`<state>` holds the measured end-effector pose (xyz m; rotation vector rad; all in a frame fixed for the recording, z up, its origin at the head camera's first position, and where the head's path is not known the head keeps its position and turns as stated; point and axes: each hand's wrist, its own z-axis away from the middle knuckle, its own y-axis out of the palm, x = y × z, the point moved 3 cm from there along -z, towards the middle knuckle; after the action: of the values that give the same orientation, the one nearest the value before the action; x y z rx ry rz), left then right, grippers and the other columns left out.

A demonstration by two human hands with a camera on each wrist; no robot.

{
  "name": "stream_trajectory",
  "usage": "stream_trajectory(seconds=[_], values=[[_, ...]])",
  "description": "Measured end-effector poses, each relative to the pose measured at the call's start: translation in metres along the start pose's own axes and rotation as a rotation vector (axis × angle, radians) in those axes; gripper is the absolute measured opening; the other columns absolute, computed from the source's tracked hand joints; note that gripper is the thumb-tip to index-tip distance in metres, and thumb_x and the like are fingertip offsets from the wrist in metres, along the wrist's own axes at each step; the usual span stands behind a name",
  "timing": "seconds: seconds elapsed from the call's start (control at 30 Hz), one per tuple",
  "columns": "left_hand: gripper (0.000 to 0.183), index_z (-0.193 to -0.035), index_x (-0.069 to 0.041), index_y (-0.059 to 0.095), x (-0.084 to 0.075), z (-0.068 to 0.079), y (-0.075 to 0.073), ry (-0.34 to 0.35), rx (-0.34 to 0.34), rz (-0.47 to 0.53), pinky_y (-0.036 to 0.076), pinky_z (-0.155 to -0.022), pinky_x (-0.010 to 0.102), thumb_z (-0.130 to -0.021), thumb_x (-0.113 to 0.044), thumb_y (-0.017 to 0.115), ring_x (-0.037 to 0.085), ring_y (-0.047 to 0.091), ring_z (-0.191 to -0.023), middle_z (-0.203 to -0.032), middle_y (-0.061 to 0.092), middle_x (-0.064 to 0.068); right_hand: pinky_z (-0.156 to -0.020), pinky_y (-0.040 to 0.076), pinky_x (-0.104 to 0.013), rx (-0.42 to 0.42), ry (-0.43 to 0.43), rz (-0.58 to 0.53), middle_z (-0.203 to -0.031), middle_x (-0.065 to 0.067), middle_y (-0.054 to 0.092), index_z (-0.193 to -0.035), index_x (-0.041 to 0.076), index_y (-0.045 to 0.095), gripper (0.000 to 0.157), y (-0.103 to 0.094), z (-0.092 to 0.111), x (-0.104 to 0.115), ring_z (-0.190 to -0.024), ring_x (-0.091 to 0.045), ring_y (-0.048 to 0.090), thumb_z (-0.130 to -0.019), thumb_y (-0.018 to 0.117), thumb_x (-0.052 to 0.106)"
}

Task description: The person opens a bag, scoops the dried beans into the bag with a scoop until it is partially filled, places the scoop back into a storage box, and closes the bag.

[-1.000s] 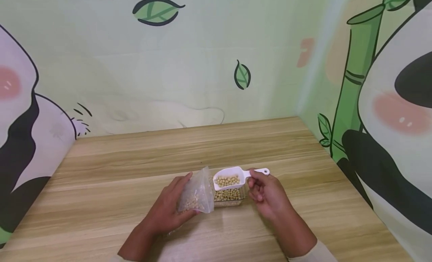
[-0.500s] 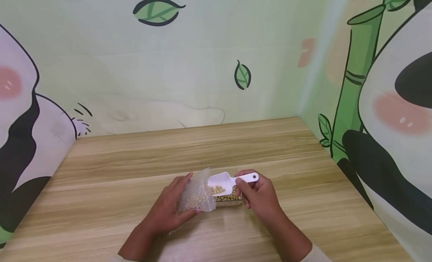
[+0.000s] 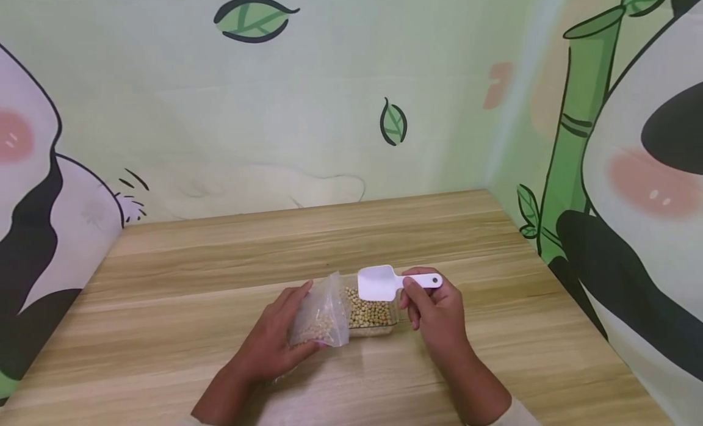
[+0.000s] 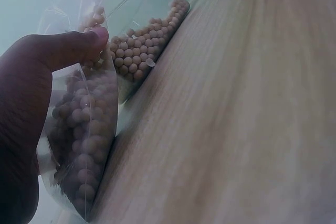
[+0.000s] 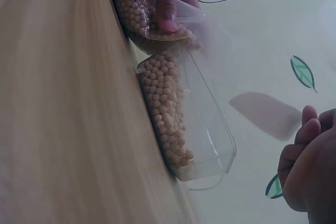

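Beans (image 3: 370, 314), round and pale, sit in two places: loose in a clear container (image 3: 372, 332) on the wooden table (image 3: 219, 279), and in a clear plastic bag (image 3: 332, 310) just beside that container. Left hand (image 3: 277, 337) grips the bag, thumb on the near side and fingers on the far side, its mouth turned toward the container's end; whether bag and container touch is hard to tell. Right hand (image 3: 437, 310) pinches the handle of a white scoop (image 3: 376, 283), thumb on top, fingers curled beneath; the scoop hangs above the container, apart from the beans. No beans show on the scoop; whether its hollow faces up or down is unclear. Progress, as judged: a transfer by scoop between container and bag is partway through, with beans present at both ends and none visibly in transit. Done so far: the bag holds a portion, clearly seen through its wall in the left wrist view. Left over: container carries a sizeable layer, heaped toward the bag end in the right wrist view, with bare wall above it. Direction of transfer and final amount cannot be fixed from this moment. No spilled beans noticed on the visible tabletop.
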<state>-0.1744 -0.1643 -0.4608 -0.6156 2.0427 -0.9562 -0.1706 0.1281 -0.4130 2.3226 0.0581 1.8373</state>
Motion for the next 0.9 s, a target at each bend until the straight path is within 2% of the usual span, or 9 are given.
stream_trajectory(seconds=[0.17,0.27,0.37,0.47,0.53,0.63,0.7,0.8,0.9], values=[[0.104,-0.171,-0.016,0.035,0.0,0.001,0.0,-0.006,0.004,0.006,0.055,-0.103,0.053,-0.086,-0.042,0.091,0.024,0.064,-0.129,-0.153,0.059,0.009,-0.046,0.036,-0.018,-0.036,0.021,0.036,-0.066,0.002,0.065,-0.111,-0.011,0.065,0.01,0.001,0.0,-0.002,-0.048,-0.006,0.042,-0.105,0.061,-0.004],[0.104,-0.171,-0.016,0.036,0.0,0.0,0.0,0.01,-0.001,0.009,0.055,-0.103,0.054,-0.086,-0.041,0.09,0.024,0.064,-0.129,-0.153,0.059,0.009,-0.05,0.035,-0.017,-0.048,0.039,0.101,-0.066,0.001,0.065,-0.108,-0.009,0.067,0.008,0.001,0.001,-0.004,-0.051,-0.005,0.044,-0.105,0.062,-0.005],[0.104,-0.171,-0.015,0.036,0.0,-0.001,0.0,0.02,-0.002,0.009,0.055,-0.103,0.054,-0.086,-0.042,0.09,0.024,0.064,-0.128,-0.153,0.059,0.009,-0.055,0.041,-0.019,-0.046,0.0,0.203,-0.068,-0.004,0.065,-0.105,-0.006,0.069,0.005,0.002,0.003,-0.004,-0.058,-0.008,0.053,-0.103,0.066,-0.003],[0.104,-0.171,-0.015,0.036,0.0,-0.002,0.0,0.025,-0.002,0.011,0.055,-0.102,0.054,-0.086,-0.042,0.09,0.024,0.064,-0.128,-0.153,0.059,0.01,-0.058,0.047,-0.022,-0.006,-0.123,0.348,-0.071,-0.011,0.067,-0.103,-0.002,0.072,0.003,0.003,0.006,-0.003,-0.063,-0.008,0.059,-0.103,0.069,-0.001],[0.104,-0.17,-0.014,0.036,0.0,-0.002,0.0,0.022,0.0,0.012,0.055,-0.102,0.054,-0.086,-0.042,0.09,0.024,0.064,-0.128,-0.153,0.059,0.01,-0.057,0.048,-0.023,0.041,-0.24,0.457,-0.071,-0.011,0.066,-0.103,0.0,0.073,0.003,0.004,0.008,-0.002,-0.063,-0.006,0.057,-0.103,0.07,0.0],[0.104,-0.17,-0.012,0.037,0.0,-0.001,0.0,0.019,-0.002,0.01,0.055,-0.102,0.055,-0.086,-0.042,0.09,0.025,0.064,-0.128,-0.152,0.06,0.011,-0.054,0.044,-0.022,0.102,-0.425,0.609,-0.07,-0.004,0.065,-0.103,0.003,0.073,0.003,0.007,0.011,0.0,-0.062,0.003,0.048,-0.103,0.07,0.003],[0.103,-0.169,-0.011,0.037,0.0,-0.001,0.0,0.017,-0.003,0.006,0.055,-0.102,0.055,-0.086,-0.043,0.09,0.025,0.064,-0.127,-0.152,0.06,0.011,-0.053,0.042,-0.02,0.135,-0.511,0.682,-0.071,0.001,0.064,-0.103,0.003,0.073,0.004,0.009,0.012,-0.001,-0.062,0.005,0.044,-0.104,0.07,0.005],[0.103,-0.169,-0.011,0.038,0.001,0.0,-0.001,0.014,-0.002,0.005,0.055,-0.102,0.055,-0.086,-0.043,0.09,0.025,0.064,-0.127,-0.152,0.06,0.011,-0.055,0.042,-0.019,0.167,-0.581,0.742,-0.071,0.002,0.066,-0.101,0.004,0.073,0.002,0.012,0.012,-0.002,-0.063,0.007,0.044,-0.103,0.071,0.004],[0.103,-0.17,-0.013,0.037,0.002,0.0,0.0,0.011,0.002,0.011,0.055,-0.103,0.055,-0.086,-0.043,0.089,0.025,0.064,-0.129,-0.154,0.059,0.011,-0.055,0.042,-0.018,0.183,-0.588,0.781,-0.071,0.003,0.064,-0.099,0.006,0.072,0.004,0.014,0.012,-0.003,-0.062,0.008,0.043,-0.101,0.072,0.002]])
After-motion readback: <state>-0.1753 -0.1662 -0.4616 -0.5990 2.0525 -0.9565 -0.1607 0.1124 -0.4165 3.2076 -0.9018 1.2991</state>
